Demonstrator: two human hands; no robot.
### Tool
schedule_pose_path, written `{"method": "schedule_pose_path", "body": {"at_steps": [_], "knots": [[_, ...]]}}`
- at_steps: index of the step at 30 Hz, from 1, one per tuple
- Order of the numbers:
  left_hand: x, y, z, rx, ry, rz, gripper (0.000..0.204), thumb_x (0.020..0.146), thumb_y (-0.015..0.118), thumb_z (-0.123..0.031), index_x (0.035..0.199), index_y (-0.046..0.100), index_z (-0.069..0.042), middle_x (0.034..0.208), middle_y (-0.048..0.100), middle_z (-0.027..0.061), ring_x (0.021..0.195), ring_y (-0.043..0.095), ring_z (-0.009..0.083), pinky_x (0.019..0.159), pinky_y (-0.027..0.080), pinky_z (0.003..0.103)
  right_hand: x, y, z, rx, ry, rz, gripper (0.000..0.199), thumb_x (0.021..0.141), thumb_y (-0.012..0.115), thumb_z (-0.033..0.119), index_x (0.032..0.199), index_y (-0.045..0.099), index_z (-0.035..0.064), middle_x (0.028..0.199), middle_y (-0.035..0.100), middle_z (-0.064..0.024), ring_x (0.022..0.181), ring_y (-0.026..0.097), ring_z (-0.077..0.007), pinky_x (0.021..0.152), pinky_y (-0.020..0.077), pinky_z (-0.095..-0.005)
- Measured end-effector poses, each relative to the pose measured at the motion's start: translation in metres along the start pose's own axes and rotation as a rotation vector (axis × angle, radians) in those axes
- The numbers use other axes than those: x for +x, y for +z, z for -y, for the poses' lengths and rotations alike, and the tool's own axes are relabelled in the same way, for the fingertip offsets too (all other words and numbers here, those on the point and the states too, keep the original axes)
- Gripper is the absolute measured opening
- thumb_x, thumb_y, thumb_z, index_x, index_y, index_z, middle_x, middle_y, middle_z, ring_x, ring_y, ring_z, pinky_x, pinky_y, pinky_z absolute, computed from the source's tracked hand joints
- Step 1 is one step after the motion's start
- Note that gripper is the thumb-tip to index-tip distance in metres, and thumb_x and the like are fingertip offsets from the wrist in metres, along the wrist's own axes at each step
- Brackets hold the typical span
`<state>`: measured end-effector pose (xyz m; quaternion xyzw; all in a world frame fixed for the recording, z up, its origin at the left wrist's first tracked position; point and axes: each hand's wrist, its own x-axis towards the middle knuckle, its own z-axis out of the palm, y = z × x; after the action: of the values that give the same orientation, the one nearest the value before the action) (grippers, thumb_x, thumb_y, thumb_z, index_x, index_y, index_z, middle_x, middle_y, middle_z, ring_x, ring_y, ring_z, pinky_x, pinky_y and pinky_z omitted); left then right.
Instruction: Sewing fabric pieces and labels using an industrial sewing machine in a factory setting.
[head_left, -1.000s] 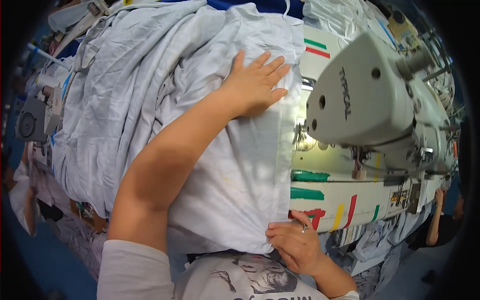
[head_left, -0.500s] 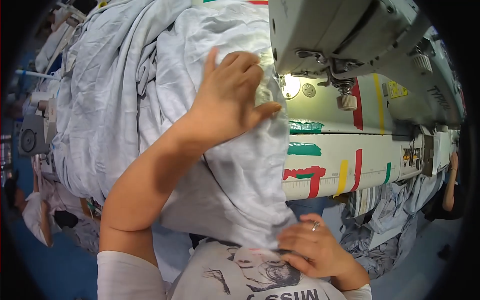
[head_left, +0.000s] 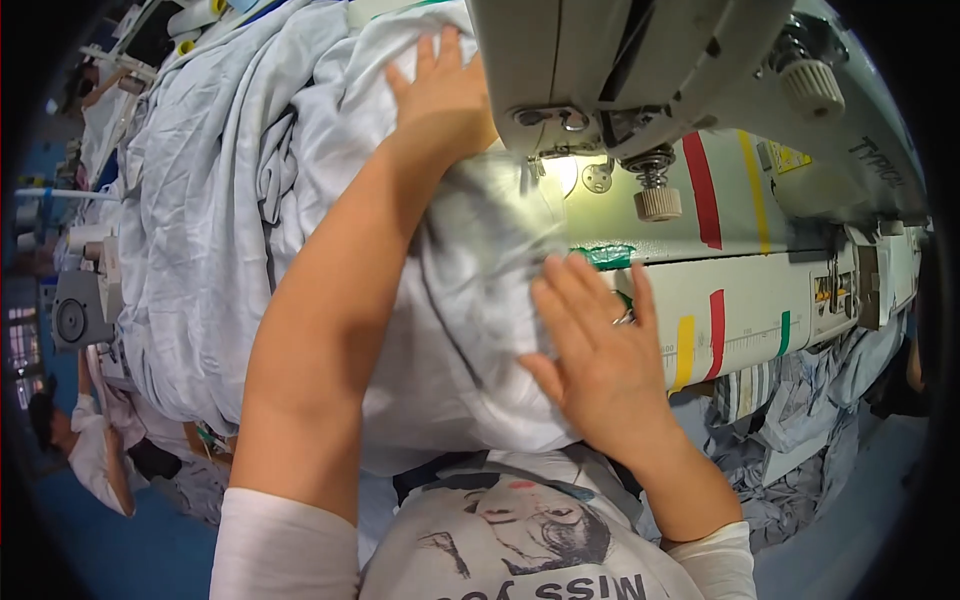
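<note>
A large pale blue-white fabric lies heaped over the sewing table and runs under the head of a grey-white sewing machine. My left hand rests flat on the cloth just left of the machine head, fingers spread and pointing away from me. My right hand presses flat on the fabric near the table's front edge, fingers apart, a ring on one finger. The needle area is lit by a small lamp, and the cloth there looks blurred.
The table front carries red, yellow and green tape marks. More pale cloth hangs in a pile at the lower right. Another person is at the far left over a blue floor. Spools and machine parts sit at left.
My head has come closer to the machine. My left hand slid further along the cloth beside the machine head. My right hand let go of the fabric's near edge and now lies flat on it.
</note>
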<state>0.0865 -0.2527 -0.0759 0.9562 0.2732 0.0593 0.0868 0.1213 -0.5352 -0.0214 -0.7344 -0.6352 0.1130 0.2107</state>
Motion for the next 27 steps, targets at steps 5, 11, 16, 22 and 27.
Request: {"method": "schedule_pose_path", "body": {"at_steps": [5, 11, 16, 22, 27], "knots": [[-0.001, -0.007, 0.005, -0.188, 0.152, -0.142, 0.052, 0.087, 0.06, -0.028, 0.135, 0.047, -0.01, 0.14, 0.041, 0.0207, 0.13, 0.036, 0.0429, 0.101, 0.031, 0.061, -0.026, 0.002, -0.002, -0.116, 0.098, -0.055, 0.062, 0.079, 0.073, 0.03, 0.132, 0.054, 0.003, 0.143, 0.049, -0.0122, 0.135, 0.043, -0.0296, 0.114, 0.0178, -0.0564], [-0.014, -0.021, -0.011, -0.409, 0.305, -0.247, 0.032, 0.086, 0.06, -0.012, 0.117, 0.057, -0.004, 0.118, 0.057, 0.0207, 0.11, 0.053, 0.04, 0.093, 0.044, 0.045, -0.073, 0.009, 0.01, -0.123, 0.11, -0.013, 0.059, 0.081, 0.071, 0.031, 0.128, 0.056, 0.001, 0.141, 0.05, -0.0141, 0.133, 0.043, -0.0338, 0.112, 0.0129, -0.0619], [-0.106, -0.047, -0.049, -0.302, 0.39, -0.005, 0.043, 0.086, 0.063, -0.028, 0.125, 0.057, -0.01, 0.13, 0.052, 0.0171, 0.123, 0.048, 0.0369, 0.103, 0.036, 0.048, -0.088, -0.005, 0.013, 0.058, -0.046, -0.088, 0.03, 0.076, 0.074, 0.024, 0.096, 0.068, 0.0022, 0.11, 0.066, -0.0112, 0.113, 0.058, -0.0301, 0.111, 0.0192, -0.0594], [-0.135, -0.05, -0.054, -0.063, 0.426, 0.086, 0.062, 0.085, 0.062, -0.047, 0.136, 0.052, -0.014, 0.147, 0.041, 0.0164, 0.14, 0.033, 0.0353, 0.114, 0.016, 0.056, -0.022, -0.013, -0.002, 0.044, -0.046, -0.261, 0.04, 0.077, 0.072, 0.018, 0.113, 0.064, 0.0014, 0.121, 0.061, -0.014, 0.115, 0.055, -0.0315, 0.105, 0.0312, -0.0562], [-0.13, -0.051, -0.06, -0.08, 0.399, 0.094, 0.065, 0.082, 0.065, -0.048, 0.136, 0.052, -0.015, 0.147, 0.041, 0.016, 0.14, 0.032, 0.0366, 0.114, 0.014, 0.057, 0.012, -0.011, -0.022, -0.08, 0.059, -0.099, 0.05, 0.082, 0.069, 0.018, 0.129, 0.055, 0.0061, 0.139, 0.051, -0.0113, 0.131, 0.044, -0.032, 0.109, 0.0261, -0.057]]}}
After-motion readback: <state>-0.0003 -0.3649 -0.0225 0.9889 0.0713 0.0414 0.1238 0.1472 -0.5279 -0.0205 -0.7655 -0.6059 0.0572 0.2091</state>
